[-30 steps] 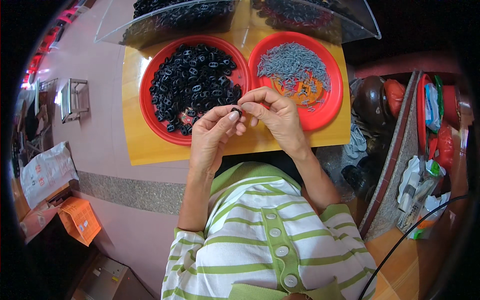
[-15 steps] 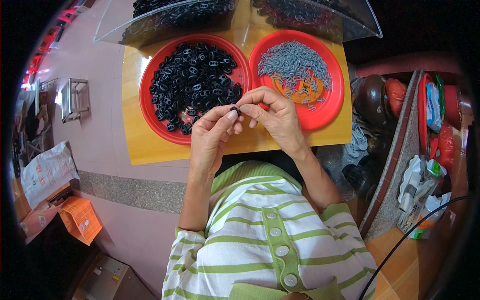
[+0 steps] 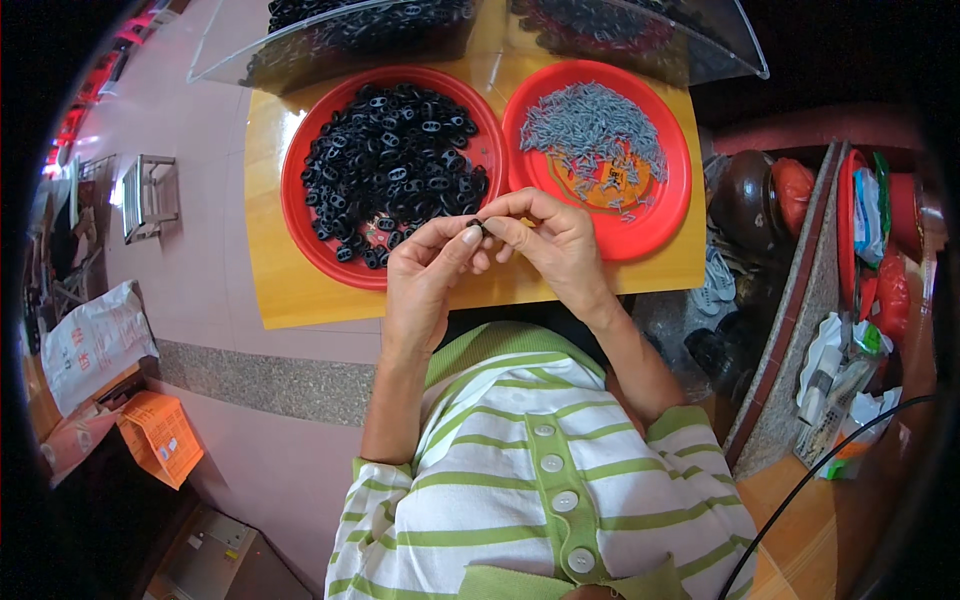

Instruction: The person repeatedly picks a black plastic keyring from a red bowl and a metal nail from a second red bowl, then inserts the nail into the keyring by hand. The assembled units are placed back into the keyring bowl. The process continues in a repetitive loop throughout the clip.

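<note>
Between the fingertips of my two hands, in front of the red trays, is a small black plastic piece [image 3: 477, 225], mostly covered. My left hand [image 3: 425, 272] pinches it between thumb and fingers. My right hand [image 3: 552, 243] is closed, its thumb and forefinger pressed together at the same piece; whatever lies in that pinch is hidden. Behind my left hand, a pile of black oval pieces with two holes [image 3: 385, 150] fills a round red tray [image 3: 292, 190]. Beyond my right hand, small grey screw-like pins [image 3: 590, 120] lie in a second red tray [image 3: 675, 190].
Both trays stand on a yellow wooden table [image 3: 275, 300]. At its far edge, a clear plastic bin [image 3: 600, 45] holds more black pieces. A metal stool [image 3: 148, 200] and a white bag [image 3: 95, 345] are on the left. A dark jar [image 3: 745, 200] and slippers [image 3: 715, 280] are on the right.
My right hand has come down slightly, and its thumb and forefinger have closed in over the black piece. My left hand still holds it in nearly the same place.
</note>
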{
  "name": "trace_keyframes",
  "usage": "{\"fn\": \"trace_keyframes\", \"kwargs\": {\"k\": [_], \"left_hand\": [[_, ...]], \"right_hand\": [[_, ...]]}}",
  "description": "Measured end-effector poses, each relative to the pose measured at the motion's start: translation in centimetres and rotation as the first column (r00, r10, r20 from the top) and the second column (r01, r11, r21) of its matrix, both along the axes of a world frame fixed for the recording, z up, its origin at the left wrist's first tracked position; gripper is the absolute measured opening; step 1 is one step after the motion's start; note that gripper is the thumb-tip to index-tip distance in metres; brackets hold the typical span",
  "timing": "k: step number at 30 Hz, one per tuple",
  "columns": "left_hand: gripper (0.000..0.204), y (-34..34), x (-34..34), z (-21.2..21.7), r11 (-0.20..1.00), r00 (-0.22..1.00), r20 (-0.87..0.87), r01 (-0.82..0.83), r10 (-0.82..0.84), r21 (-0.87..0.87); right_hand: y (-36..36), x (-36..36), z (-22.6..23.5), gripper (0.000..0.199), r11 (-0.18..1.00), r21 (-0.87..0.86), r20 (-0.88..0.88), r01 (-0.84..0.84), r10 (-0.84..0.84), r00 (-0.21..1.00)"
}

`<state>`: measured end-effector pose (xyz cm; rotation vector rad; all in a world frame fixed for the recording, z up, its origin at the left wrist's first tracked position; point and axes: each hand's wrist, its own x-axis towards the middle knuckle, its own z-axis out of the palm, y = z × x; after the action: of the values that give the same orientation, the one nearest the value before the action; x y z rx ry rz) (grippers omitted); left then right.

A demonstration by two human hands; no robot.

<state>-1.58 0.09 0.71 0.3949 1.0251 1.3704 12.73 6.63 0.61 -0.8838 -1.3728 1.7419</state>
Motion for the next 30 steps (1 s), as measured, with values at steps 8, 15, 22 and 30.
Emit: {"fn": "trace_keyframes", "kwargs": {"k": [8, 15, 22, 30], "left_hand": [[0.016, -0.1, -0.4, 0.2, 0.999, 0.999, 0.014, -0.031, 0.031, 0.034], [0.013, -0.3, -0.8, 0.2, 0.997, 0.996, -0.073, -0.049, 0.054, 0.061], [0.010, -0.2, -1.7, -0.1, 1.000, 0.996, -0.093, -0.011, 0.013, 0.022], [0.011, -0.4, -2.0, -0.3, 0.999, 0.995, -0.101, 0.025, -0.020, 0.048]], "right_hand": [[0.7, 0.0, 1.1, 0.011, 0.996, 0.053, 0.062, -0.067, 0.064, 0.996], [0.3, -0.7, 0.9, 0.011, 0.996, 0.066, 0.052, -0.062, 0.059, 0.997], [2.9, -1.4, 1.9, 0.017, 0.983, 0.128, 0.233, -0.131, 0.098, 0.968], [3.9, -3.9, 0.1, 0.018, 0.702, 0.655, 0.554, -0.280, -0.194, 0.810]]}}
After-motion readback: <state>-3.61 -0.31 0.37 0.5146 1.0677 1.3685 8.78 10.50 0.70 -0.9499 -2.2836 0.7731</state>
